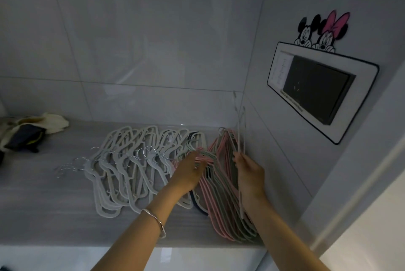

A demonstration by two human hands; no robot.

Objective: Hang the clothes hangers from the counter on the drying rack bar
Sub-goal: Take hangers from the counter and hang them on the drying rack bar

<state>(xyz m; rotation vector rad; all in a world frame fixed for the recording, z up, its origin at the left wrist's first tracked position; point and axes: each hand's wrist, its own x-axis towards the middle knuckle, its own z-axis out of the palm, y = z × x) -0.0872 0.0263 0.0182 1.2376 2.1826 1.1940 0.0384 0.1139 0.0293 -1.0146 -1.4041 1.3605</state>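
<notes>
Hangers (240,139) upright in right hand (249,174), hooks up

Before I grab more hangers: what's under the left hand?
The left hand rests on pink and grey hangers, with a dark hanger below. Its fingertips are hidden.

both forearms reaching forward from the bottom edge. left hand (190,172) palm down, fingers curled at the tips, a bangle (156,220) round the wrist. right hand (249,172) raised slightly, fingers pinched closed, thumb side up.
</notes>
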